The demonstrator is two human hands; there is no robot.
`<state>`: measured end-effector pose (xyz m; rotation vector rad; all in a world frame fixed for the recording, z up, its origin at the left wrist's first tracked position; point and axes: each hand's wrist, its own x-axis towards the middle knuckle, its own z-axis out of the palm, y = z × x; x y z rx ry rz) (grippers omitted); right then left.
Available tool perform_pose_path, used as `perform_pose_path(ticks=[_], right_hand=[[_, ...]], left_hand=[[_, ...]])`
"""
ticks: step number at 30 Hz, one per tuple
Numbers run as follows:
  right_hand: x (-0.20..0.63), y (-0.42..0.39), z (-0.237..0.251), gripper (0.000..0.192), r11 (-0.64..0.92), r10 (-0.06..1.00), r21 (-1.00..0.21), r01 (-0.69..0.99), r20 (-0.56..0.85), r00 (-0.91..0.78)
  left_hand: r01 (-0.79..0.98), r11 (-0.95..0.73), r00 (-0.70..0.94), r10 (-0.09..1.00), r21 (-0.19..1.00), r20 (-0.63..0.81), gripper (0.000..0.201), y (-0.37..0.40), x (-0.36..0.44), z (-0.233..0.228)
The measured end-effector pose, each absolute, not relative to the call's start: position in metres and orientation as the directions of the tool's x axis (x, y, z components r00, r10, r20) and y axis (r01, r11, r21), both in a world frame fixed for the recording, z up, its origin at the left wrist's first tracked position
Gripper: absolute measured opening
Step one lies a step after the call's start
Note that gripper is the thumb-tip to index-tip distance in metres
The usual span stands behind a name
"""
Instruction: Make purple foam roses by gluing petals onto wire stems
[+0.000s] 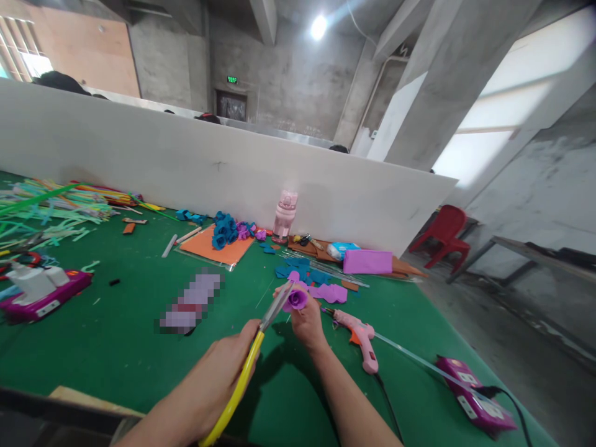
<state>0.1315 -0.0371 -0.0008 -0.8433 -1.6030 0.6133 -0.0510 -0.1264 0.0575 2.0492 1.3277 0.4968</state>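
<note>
- A person's left hand (223,372) grips a pair of yellow-handled scissors (254,357), blades up and just at a small purple flower (296,300) that the right hand (305,323) pinches from below, both held above the green bench (130,347).
- The flower looks rolled from thin soft sheet: light, easily crushed, best held at its base with the petals left free, as the fingers grasp it now.
- The scissors appear stiff and long; the looped handle is the sure place to hold, and the hand is closed through it.
- One pink glue gun (361,338) lies just right of the hands, its cord running toward one of two purple power strips (475,403); the other sits at the far left.
- One pink bottle (284,216) stands by the white partition (186,161).
- A cluster of blue flowers (226,230) rests on one orange sheet (212,248); their count is too small to tell.
- One purple block (367,262) lies beyond scattered blue and purple cuttings.
- Two red chairs (447,233) stand stacked off the bench's far end.
</note>
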Motion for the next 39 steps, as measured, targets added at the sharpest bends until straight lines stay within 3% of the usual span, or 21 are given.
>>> perform_pose_path(ticks=[11, 18, 22, 25, 31, 35, 39], right_hand=[[0.133, -0.036, -0.004, 0.017, 0.607, 0.793, -0.773, 0.186, 0.602, -0.089], [0.134, -0.036, -0.003, 0.020, 0.615, 0.787, -0.761, 0.206, 0.610, -0.092], [0.135, -0.036, 0.000, 0.023, 0.616, 0.784, -0.753, 0.230, 0.613, -0.092], [0.135, -0.036, 0.000, 0.029, 0.604, 0.795, -0.766, 0.219, 0.597, -0.105], [0.136, -0.032, -0.002, 0.028, 0.557, 0.822, -0.766, 0.321, 0.565, -0.076], [0.137, -0.029, -0.002, 0.023, 0.522, 0.823, -0.739, 0.425, 0.568, -0.023], [0.138, -0.027, -0.004, 0.019, 0.458, 0.862, -0.793, 0.403, 0.506, 0.016]], left_hand=[[0.651, -0.280, 0.431, 0.901, 0.705, -0.040, 0.020, -0.127, -0.052, 0.060], [0.617, -0.241, 0.428, 0.902, 0.749, -0.063, 0.024, -0.129, -0.058, 0.055], [0.482, -0.078, 0.411, 0.900, 0.873, -0.146, 0.028, -0.129, -0.062, 0.059], [0.366, 0.089, 0.312, 0.926, 0.926, -0.212, 0.043, -0.124, -0.065, 0.062], [0.113, 0.098, 0.223, 0.967, 0.989, -0.122, 0.066, -0.113, -0.077, 0.057], [0.193, 0.161, 0.269, 0.940, 0.968, -0.210, 0.059, -0.119, -0.082, 0.046], [0.324, 0.129, 0.239, 0.947, 0.937, -0.213, 0.056, -0.125, -0.084, 0.044]])
